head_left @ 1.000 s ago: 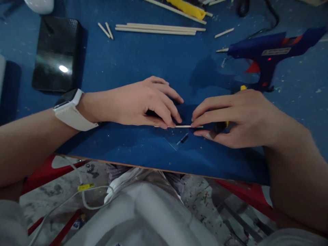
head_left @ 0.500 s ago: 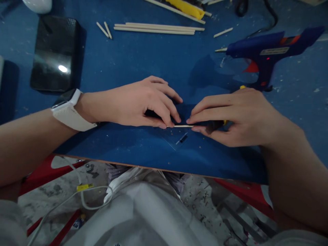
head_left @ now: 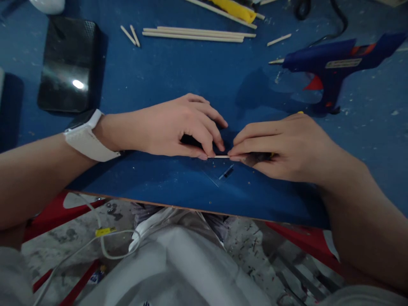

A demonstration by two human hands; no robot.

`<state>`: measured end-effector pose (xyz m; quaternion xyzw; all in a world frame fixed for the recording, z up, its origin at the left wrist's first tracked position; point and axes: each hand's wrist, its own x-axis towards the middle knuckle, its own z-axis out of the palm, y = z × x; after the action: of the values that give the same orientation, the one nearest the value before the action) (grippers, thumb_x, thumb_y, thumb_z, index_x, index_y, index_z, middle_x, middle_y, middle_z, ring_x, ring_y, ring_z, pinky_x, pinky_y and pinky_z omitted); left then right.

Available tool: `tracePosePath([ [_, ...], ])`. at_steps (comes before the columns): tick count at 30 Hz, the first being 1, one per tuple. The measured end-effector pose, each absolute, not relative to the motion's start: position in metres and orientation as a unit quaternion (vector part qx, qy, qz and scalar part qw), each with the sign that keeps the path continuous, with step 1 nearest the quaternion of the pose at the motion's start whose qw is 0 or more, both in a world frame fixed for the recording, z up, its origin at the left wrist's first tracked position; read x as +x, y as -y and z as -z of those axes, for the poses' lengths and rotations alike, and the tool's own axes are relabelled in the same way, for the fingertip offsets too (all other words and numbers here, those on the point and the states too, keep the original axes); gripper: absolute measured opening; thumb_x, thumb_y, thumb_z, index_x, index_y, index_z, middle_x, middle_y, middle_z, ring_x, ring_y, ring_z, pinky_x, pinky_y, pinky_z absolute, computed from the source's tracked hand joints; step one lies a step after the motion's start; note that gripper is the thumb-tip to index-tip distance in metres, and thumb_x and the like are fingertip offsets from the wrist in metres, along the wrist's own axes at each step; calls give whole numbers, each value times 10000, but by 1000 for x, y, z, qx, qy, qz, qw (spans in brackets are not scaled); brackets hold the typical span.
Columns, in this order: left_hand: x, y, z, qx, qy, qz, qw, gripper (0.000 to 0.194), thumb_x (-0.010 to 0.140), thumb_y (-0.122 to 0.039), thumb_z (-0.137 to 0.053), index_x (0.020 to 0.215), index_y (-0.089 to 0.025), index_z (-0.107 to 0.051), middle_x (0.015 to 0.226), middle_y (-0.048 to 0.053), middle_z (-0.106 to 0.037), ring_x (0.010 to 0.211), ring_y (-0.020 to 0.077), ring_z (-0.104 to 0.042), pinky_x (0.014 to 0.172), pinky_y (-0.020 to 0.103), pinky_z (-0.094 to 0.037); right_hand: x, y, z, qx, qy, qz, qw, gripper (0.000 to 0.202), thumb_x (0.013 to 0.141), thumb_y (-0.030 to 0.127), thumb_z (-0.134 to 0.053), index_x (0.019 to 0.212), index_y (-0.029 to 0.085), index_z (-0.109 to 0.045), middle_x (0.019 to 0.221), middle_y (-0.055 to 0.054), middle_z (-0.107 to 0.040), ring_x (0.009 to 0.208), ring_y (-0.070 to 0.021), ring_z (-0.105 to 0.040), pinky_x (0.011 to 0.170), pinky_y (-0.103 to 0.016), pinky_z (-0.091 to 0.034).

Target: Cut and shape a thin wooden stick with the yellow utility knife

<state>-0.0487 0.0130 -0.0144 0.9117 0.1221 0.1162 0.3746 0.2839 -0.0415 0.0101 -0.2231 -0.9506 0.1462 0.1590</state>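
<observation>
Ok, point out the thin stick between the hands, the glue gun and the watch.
stick [head_left: 218,157], head view, on the bare stretch between the fingertips.
glue gun [head_left: 321,61], head view, on the blue barrel.
watch [head_left: 84,138], head view, on the white strap at the left wrist.

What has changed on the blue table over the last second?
The right hand slid left along the thin wooden stick, toward the left hand, so less stick shows between the fingertips. The left hand kept pinning it down; the glue gun stayed put.
</observation>
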Motion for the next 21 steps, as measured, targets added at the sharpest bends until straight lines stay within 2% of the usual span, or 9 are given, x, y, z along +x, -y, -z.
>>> tracePosePath([
  [2, -50, -14, 10, 911, -122, -121, 375, 388, 1328, -489, -680, 1163, -375, -1012, 1419, -28, -986, 1603, 308, -815, 1577, 556, -454, 282, 42, -11, -222, 952, -141, 160, 296, 1163, 68, -704, 1063, 263, -903, 1082, 56, -929, 732, -106, -759, 571, -334, -387],
  [5, -51, -15, 5, 911, -129, -120, 372, 377, 1316, -500, -708, 1161, -346, -1015, 1424, 19, -971, 1467, 281, -831, 1390, 498, -592, 282, 43, -11, -223, 952, -135, 160, 313, 1155, 58, -690, 1036, 262, -894, 1068, 58, -924, 713, -102, -740, 565, -335, -375],
  [12, -49, -12, 7, 914, -142, -118, 361, 369, 1261, -506, -736, 1074, -351, -1013, 1363, 60, -929, 1365, 305, -796, 1321, 540, -586, 284, 42, -11, -220, 954, -132, 158, 298, 1152, 59, -694, 1049, 257, -892, 1072, 54, -922, 710, -99, -729, 560, -336, -360],
  [18, -44, -5, 8, 905, -179, -123, 366, 331, 1216, -475, -755, 1000, -353, -975, 991, 22, -886, 1088, 266, -804, 1351, 492, -580, 284, 45, -11, -238, 952, -127, 144, 319, 1152, 70, -677, 992, 280, -856, 1050, 69, -912, 710, -106, -723, 594, -357, -364],
  [21, -42, -4, 6, 898, -162, -124, 389, 300, 1221, -411, -730, 1053, -349, -971, 1010, -13, -933, 1088, 252, -793, 1332, 459, -586, 284, 46, -12, -231, 955, -114, 149, 303, 1169, 77, -687, 995, 267, -847, 1049, 65, -915, 726, -99, -730, 594, -350, -371],
])
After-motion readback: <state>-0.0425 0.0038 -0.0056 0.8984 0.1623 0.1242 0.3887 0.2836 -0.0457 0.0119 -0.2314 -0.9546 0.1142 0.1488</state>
